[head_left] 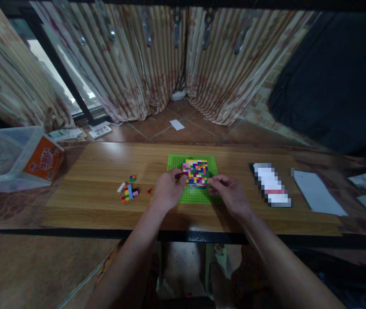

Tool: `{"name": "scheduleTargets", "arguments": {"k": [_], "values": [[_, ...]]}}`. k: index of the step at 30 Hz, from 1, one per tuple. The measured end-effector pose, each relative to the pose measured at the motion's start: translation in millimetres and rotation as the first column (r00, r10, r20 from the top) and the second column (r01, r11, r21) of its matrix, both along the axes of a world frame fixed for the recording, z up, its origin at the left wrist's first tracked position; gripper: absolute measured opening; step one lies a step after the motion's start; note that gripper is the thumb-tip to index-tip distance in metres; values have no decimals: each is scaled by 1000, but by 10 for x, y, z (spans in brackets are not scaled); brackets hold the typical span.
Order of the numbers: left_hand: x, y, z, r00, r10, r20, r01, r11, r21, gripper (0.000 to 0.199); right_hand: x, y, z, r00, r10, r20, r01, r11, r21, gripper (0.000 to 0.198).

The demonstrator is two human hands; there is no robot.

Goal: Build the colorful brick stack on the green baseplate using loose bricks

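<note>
Left hand [167,189] sits loosely curled at the left edge of the brick mosaic [195,172], its fingertips bent in against the coloured studs; whether anything is pinched between them cannot be told. Right hand [229,191] is likewise half closed, thumb and forefinger drawn together at the mosaic's lower right corner, and any brick between them is too small to make out. Both hands rest on or just over the green baseplate [174,162], which lies near the middle of the worktop [105,159], slightly toward the far edge. The mosaic covers the middle of the baseplate, and its near edge is partly hidden behind the fingers.

Loose bricks [128,192] lie in a small scatter to the left of the left hand, well apart from the baseplate; their shapes are hard to read beyond red, yellow, blue and white. A blurred-out object [271,184] lies to the right of the right hand, and a white sheet [318,192] lies beyond it near the right edge. A clear bin [5,156] with an orange label stands off the worktop's left end, cut off by the frame.
</note>
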State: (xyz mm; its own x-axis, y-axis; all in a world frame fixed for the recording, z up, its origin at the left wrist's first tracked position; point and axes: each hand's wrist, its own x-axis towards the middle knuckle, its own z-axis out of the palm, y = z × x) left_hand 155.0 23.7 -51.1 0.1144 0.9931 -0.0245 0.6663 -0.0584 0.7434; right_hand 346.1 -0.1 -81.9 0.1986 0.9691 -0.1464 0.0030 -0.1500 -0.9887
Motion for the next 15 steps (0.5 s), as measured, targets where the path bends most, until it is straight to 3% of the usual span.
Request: {"name": "scheduleTargets", "arguments": {"k": [8, 11, 15], "values": [[-21, 16, -11, 997, 14, 71, -16, 1000, 27, 30, 26, 10, -12, 999, -8, -53, 5, 999, -54, 42], [-14, 44, -33, 993, 43, 111, -48, 998, 42, 34, 30, 62, -45, 996, -87, 8, 87, 996, 11, 43], [50, 89, -95, 976, 104, 193, -106, 994, 1, 36, -25, 158, -120, 986, -97, 133, 77, 986, 148, 48]]}}
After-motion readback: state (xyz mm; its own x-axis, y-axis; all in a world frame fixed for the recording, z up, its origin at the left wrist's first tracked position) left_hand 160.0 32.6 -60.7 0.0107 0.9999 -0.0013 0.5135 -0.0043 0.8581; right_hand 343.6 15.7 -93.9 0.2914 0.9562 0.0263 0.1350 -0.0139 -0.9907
